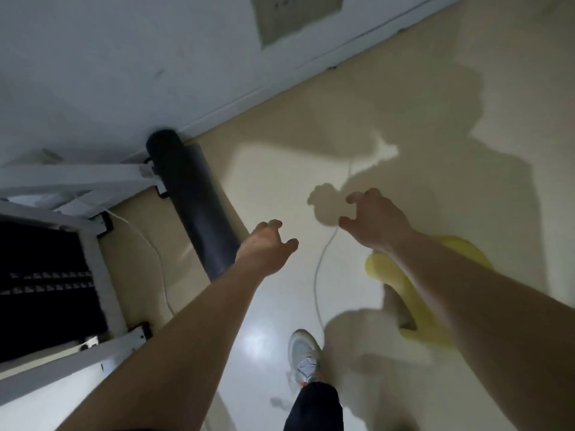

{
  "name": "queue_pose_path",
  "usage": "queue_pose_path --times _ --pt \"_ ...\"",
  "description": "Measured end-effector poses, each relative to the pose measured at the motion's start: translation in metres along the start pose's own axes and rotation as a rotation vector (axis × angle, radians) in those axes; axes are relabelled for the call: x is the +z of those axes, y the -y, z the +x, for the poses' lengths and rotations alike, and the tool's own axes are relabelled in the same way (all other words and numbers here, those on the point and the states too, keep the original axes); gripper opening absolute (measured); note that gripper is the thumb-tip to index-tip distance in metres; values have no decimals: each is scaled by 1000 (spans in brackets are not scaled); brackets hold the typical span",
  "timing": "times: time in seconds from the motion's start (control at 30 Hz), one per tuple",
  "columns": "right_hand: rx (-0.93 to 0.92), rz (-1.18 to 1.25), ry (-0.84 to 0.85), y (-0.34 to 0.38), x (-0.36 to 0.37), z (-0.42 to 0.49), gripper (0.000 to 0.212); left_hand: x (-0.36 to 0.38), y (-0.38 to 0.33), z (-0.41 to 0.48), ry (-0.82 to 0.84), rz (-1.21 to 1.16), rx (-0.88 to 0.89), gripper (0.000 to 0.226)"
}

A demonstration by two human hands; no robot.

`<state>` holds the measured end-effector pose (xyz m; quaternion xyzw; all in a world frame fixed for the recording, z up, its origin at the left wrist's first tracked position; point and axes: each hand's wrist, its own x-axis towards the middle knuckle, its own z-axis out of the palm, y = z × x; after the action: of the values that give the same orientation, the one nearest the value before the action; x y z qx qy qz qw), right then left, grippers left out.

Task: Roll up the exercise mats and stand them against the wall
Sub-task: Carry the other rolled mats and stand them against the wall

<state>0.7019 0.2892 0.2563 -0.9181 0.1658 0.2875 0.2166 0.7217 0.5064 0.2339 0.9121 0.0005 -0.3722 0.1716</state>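
While both hands hang empty over the floor [280,157], I see 1 rolled dark mat [193,200] at left, its far end touching the wall [109,57] beside a white frame [93,178]. It could slide down, I judge, if nudged. My left hand [264,244], grip open, hovers just right of it; my right hand [373,219], fingers spread, is farther off, near a white cable [323,262].

- My bare left hand [267,244]: arm stretched forward, palm down, fingers curled loosely, gripping nothing.
- My bare right hand [371,220]: arm likewise extended, fingers bent claw-like and spread, empty.
- Hands apart, right slightly farther forward.
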Motion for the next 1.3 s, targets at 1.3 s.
queue_pose_path --times 1.3 --pt "1125 787 -300 -861 169 -596 71 663 -548 -348 412 765 707 70"
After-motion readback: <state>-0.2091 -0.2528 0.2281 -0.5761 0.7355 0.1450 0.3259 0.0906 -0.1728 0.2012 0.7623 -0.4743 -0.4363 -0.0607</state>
